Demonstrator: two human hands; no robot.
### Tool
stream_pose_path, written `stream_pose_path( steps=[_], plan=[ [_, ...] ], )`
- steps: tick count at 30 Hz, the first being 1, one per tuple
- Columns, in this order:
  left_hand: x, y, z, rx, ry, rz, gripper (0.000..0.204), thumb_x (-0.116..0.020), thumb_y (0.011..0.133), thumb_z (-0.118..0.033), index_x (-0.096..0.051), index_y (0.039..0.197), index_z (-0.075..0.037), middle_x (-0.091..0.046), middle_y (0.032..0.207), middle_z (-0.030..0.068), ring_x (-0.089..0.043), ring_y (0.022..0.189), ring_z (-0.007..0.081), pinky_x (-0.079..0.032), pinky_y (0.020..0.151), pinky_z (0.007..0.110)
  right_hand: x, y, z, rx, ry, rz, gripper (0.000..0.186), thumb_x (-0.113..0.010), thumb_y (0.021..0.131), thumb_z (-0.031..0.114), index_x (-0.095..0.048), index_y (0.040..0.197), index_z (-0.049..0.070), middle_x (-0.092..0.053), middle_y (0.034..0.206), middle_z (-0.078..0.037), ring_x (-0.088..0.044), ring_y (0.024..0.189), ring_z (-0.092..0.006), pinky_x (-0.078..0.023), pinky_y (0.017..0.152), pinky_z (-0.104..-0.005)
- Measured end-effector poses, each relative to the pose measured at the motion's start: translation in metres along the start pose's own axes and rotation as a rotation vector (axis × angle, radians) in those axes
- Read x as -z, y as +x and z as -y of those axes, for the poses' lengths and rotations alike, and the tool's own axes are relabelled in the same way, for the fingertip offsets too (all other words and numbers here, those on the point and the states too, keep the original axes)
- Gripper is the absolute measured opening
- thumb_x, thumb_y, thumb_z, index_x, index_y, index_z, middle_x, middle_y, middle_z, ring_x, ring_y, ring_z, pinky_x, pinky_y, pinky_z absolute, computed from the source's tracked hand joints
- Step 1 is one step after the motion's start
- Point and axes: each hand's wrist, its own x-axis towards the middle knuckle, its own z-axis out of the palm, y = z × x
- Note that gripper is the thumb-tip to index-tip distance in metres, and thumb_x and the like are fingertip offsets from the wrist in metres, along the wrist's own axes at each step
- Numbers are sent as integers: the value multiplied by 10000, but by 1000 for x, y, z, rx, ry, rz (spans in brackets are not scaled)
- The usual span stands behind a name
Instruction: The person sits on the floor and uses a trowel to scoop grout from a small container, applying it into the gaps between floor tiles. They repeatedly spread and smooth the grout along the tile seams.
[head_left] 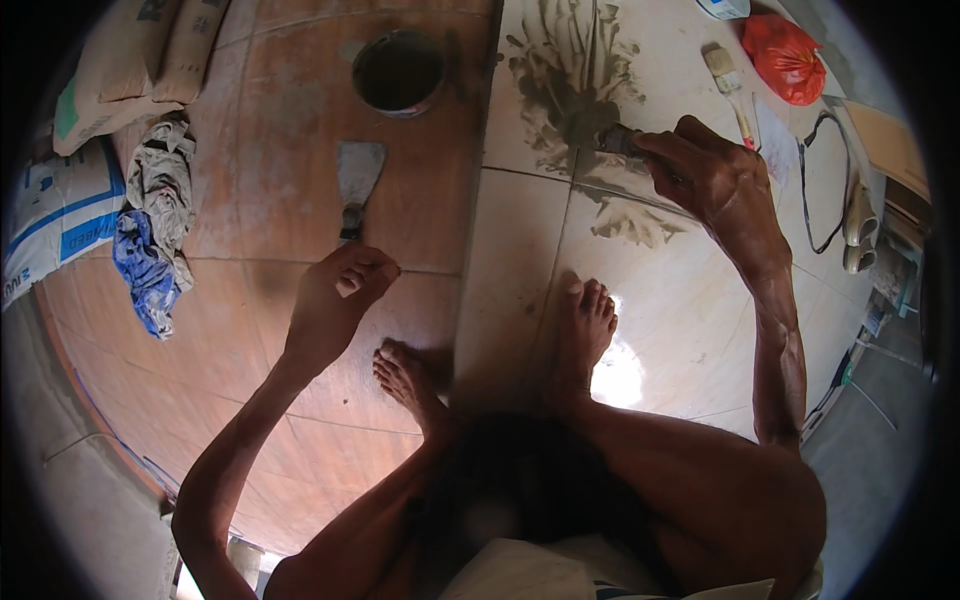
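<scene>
Your right hand (710, 170) is closed round a dark-headed hand tool (618, 140), its head down at the wet grey-brown smear (570, 105) on the pale tiles (515, 250), toward their far left edge. Your left hand (335, 298) is loosely curled, thumb and fingers drawn close together; it's over the brown tiled floor (240, 330), at the handle end of a flat-bladed scraper (360, 168) near that floor's right edge. Can't tell whether it touches the handle or pinches anything. Right wrist bent, knuckles up, forearm rising along the pale tiles' right side; left forearm slants in from lower left, elbow bent outward. Right-hand fingers hide the tool's grip, so exact type unclear; scraper's handle end hidden by your left hand.
</scene>
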Motion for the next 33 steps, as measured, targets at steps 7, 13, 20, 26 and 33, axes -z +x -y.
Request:
stream_pose_path(
  steps=[7, 13, 20, 26, 33],
  plan=[
    [2, -1, 2, -1, 11, -22, 189, -801, 1056, -231, -815, 1135, -60, -813, 1028, 20, -692, 920, 129, -536, 908, 329, -22, 16, 4, 47, -57, -30, 279, -849, 944, 108, -808, 1220, 95, -756, 939, -86, -770, 809, -305, -621, 745, -445],
    [-1, 1, -4, 29, 17, 36, 194, -779, 1077, -256, -809, 1133, -73, -801, 1054, 16, -708, 992, 123, -547, 959, 337, 2, 10, 2, -6, -99, -21, 236, -826, 980, 128, -810, 1214, 103, -783, 917, -104, -781, 834, -313, -627, 773, -450],
    [0, -1, -8, 3, 27, 24, 198, -786, 1071, -264, -811, 1136, -79, -809, 1059, 17, -709, 984, 134, -543, 971, 348, -20, 35, 11, 16, -191, -56, 172, -796, 1015, 161, -810, 1180, 112, -791, 926, -117, -794, 796, -330, -643, 765, -455],
    [1, -7, 5, 24, 4, 19, 195, -786, 1071, -261, -813, 1148, -84, -817, 1054, 18, -719, 983, 141, -544, 964, 350, -6, 26, 8, -27, -131, 4, 178, -810, 997, 180, -812, 1162, 111, -780, 945, -117, -792, 822, -325, -634, 785, -468],
    [2, -8, -6, -15, 41, 13, 180, -785, 1069, -249, -805, 1129, -80, -824, 1056, 26, -731, 996, 146, -549, 962, 356, -21, 28, 17, -83, -178, 7, 193, -797, 1023, 220, -828, 1200, 147, -790, 958, -98, -800, 870, -328, -632, 806, -474]
  ],
)
